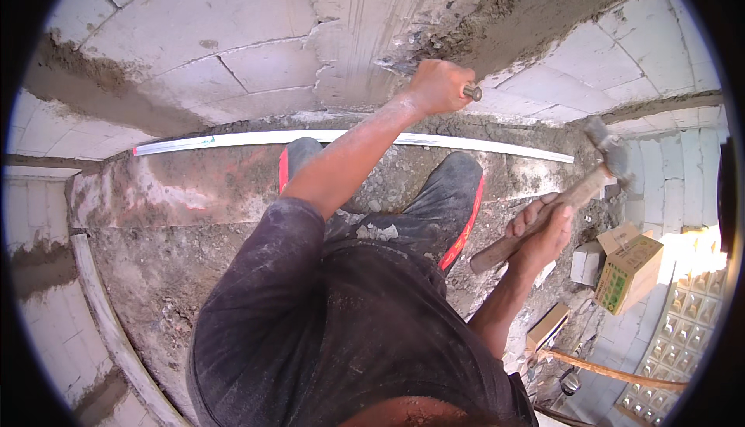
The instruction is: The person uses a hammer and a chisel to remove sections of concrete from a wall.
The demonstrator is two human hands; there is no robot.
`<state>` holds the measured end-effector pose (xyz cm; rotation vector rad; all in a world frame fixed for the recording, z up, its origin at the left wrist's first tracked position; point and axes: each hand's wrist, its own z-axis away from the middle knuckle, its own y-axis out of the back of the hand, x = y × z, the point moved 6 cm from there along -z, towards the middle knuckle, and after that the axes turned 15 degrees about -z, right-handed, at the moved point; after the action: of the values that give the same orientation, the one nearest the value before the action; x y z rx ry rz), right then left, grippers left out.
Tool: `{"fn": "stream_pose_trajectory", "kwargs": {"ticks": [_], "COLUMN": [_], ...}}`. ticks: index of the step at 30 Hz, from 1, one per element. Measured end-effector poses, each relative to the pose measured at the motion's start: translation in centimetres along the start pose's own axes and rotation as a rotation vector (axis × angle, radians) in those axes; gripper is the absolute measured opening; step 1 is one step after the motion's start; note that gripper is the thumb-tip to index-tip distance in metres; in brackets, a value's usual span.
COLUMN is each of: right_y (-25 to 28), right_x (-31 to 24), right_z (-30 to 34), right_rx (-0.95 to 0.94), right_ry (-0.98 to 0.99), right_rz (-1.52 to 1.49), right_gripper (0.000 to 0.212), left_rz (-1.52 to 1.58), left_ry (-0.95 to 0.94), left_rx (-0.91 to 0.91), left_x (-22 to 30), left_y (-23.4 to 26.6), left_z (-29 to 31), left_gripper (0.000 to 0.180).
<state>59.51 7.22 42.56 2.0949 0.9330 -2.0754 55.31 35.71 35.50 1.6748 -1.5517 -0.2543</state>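
My left hand [442, 85] is closed around a metal chisel [472, 94]. The chisel's round end sticks out to the right of the fist, and its other end points left at the block wall [268, 62]. Whether that tip touches the wall, I cannot tell. My right hand [547, 233] grips the wooden handle of a hammer [583, 188], well below and to the right of the chisel. Motion smears the hammer's head, which is raised toward the upper right.
A long white straightedge [357, 138] lies along the wall's foot, beyond my knees. To the right are an open cardboard box [630, 275], a smaller box [548, 326], a wooden stick [613, 370] and patterned glass-like blocks [683, 314]. A pale board [116, 334] runs along the left.
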Motion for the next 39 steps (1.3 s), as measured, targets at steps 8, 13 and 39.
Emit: {"fn": "stream_pose_trajectory", "kwargs": {"ticks": [8,13,39], "right_y": [-3.5,-3.4,-4.2], "right_x": [-1.7,5.0,6.3], "right_z": [-1.0,-0.3,-1.3], "right_rx": [-0.097,-0.234,-0.267], "right_ry": [0.396,0.271,-0.287], "right_rz": [-0.602,0.508,0.33], "right_gripper": [0.036,0.033,0.032], "left_rz": [0.009,-0.064,-0.083], "left_ry": [0.155,0.091,0.127], "left_rx": [0.019,0.0,0.006], "left_x": [-0.3,-1.1,-2.6], "left_y": [0.4,-0.8,-0.1], "left_z": [-0.7,0.7,1.0], "left_gripper": [0.022,0.019,0.021]}}
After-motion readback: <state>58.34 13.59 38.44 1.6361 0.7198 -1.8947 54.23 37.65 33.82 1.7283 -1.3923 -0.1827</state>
